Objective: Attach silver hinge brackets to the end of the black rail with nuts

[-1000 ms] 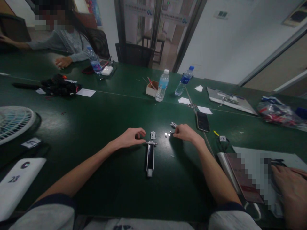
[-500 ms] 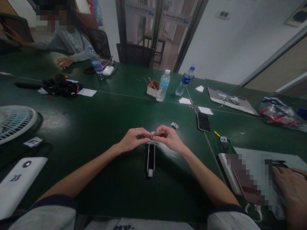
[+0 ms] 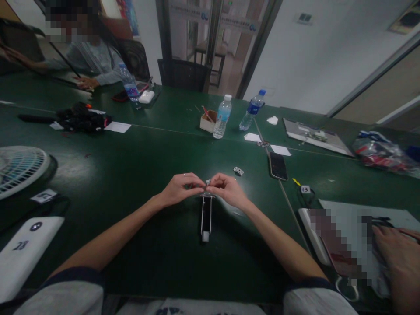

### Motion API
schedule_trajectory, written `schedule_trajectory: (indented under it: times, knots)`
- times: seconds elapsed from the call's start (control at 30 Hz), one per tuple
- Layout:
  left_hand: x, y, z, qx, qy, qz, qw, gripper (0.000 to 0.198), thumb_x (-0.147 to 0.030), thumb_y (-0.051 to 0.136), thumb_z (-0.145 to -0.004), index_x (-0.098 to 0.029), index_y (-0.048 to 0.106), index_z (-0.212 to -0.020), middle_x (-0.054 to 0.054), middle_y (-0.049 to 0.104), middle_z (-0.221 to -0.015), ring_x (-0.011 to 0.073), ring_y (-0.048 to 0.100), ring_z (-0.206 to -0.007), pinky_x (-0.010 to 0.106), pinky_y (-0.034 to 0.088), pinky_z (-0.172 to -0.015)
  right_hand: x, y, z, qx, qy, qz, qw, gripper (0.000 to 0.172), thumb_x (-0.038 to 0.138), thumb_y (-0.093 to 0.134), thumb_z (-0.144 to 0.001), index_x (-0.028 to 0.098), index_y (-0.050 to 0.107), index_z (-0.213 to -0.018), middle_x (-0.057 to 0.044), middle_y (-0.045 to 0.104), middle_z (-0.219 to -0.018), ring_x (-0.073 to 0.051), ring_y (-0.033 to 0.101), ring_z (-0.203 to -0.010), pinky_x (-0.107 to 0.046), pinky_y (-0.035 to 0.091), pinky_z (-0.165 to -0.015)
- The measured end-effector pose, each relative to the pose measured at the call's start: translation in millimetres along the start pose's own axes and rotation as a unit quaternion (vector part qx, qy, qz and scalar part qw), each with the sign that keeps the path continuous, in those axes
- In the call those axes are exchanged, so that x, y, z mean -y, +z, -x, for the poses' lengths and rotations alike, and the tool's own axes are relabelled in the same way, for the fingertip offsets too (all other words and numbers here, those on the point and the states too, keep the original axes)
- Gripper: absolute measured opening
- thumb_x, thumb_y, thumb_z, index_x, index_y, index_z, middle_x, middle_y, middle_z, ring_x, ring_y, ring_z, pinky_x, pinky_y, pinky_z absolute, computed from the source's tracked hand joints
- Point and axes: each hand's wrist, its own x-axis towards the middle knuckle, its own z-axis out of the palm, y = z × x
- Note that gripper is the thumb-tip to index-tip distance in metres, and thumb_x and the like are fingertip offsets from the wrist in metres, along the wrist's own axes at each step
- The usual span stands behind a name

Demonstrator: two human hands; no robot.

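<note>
The right grip (image 3: 229, 191) has moved leftward, beside the left grip (image 3: 180, 190). The silver-framed black fixture (image 3: 206, 215) lies on the counter (image 3: 157, 267) just nearside of both. Fingertips bunch close; their hold cannot be told. A metal bracket (image 3: 239, 171) lies beyond the right grip.

Pale grey fabric short sleeves (image 3: 65, 292) end in broad navy-blue bands (image 3: 77, 274); the pale grey fabric shirt front (image 3: 210, 307) carries a dark print (image 3: 172, 311). A thin silvery band, probably a ring (image 3: 184, 174), circles a finger of the left hand (image 3: 180, 190).
</note>
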Motion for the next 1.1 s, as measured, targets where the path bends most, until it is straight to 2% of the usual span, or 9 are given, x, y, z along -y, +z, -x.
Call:
schedule_trajectory:
  times: [0.07,0.17,0.3,0.4,0.47,0.8,1.1]
  knots:
    - [8,-8.0,0,0.027,0.001,-0.043,0.999,0.020,-0.029,0.063,-0.087,-0.017,0.070,-0.101,0.006,0.066,-0.096,0.0145,0.060,-0.078,0.026,0.049,-0.071,4,-14,0,0.009,-0.008,0.112,0.994,0.021,0.036,0.068,-0.078,0.018,0.060,-0.084,-0.001,0.068,-0.078,-0.013,0.061,-0.070,-0.026,0.047,-0.064]
    - [21,-17.5,-1,0.109,-0.015,-0.098,0.989,0.019,-0.028,0.061,-0.088,-0.017,0.069,-0.100,0.005,0.066,-0.093,0.0146,0.059,-0.078,0.025,0.046,-0.070,10,-37,1,0.060,0.006,0.295,0.954,0.014,0.028,0.064,-0.082,0.016,0.066,-0.090,-0.003,0.069,-0.085,-0.013,0.061,-0.074,-0.026,0.045,-0.068]
    - [29,-17.1,0,0.193,-0.026,-0.126,0.973,0.019,-0.028,0.058,-0.090,-0.017,0.068,-0.101,0.004,0.065,-0.095,0.0157,0.060,-0.083,0.025,0.044,-0.072,9,-53,3,0.155,0.058,0.408,0.898,0.016,0.024,0.060,-0.085,0.016,0.069,-0.096,-0.004,0.071,-0.084,-0.015,0.063,-0.074,-0.025,0.044,-0.067]
    - [27,-10.8,0,0.219,-0.032,-0.132,0.966,0.018,-0.028,0.057,-0.091,-0.017,0.068,-0.101,0.004,0.064,-0.095,0.0157,0.060,-0.084,0.025,0.043,-0.073,4,-52,3,0.211,0.060,0.420,0.881,0.018,0.024,0.059,-0.086,0.016,0.071,-0.096,-0.004,0.071,-0.082,-0.015,0.063,-0.072,-0.024,0.043,-0.064]
    - [26,-6.9,0,0.222,-0.034,-0.137,0.965,0.018,-0.027,0.057,-0.091,-0.017,0.068,-0.101,0.004,0.064,-0.094,0.0160,0.060,-0.084,0.025,0.043,-0.072,0,-49,2,0.223,0.051,0.419,0.879,0.018,0.024,0.058,-0.086,0.017,0.072,-0.095,-0.003,0.071,-0.081,-0.015,0.063,-0.071,-0.024,0.042,-0.064]
    - [32,4.4,0,0.195,-0.006,-0.140,0.971,0.020,-0.026,0.055,-0.092,-0.015,0.069,-0.102,0.005,0.067,-0.093,0.0157,0.061,-0.082,0.024,0.043,-0.071,-3,-40,-1,0.217,0.031,0.414,0.883,0.017,0.020,0.057,-0.086,0.018,0.073,-0.093,-0.003,0.071,-0.083,-0.014,0.062,-0.072,-0.023,0.040,-0.066]
    - [22,3.5,-2,0.190,-0.055,-0.124,0.972,0.022,-0.026,0.055,-0.091,-0.015,0.070,-0.102,0.005,0.069,-0.094,0.0161,0.062,-0.081,0.025,0.044,-0.071,-2,-36,-1,0.210,0.031,0.419,0.883,0.015,0.019,0.056,-0.086,0.017,0.071,-0.089,-0.002,0.069,-0.078,-0.013,0.059,-0.068,-0.022,0.036,-0.062]
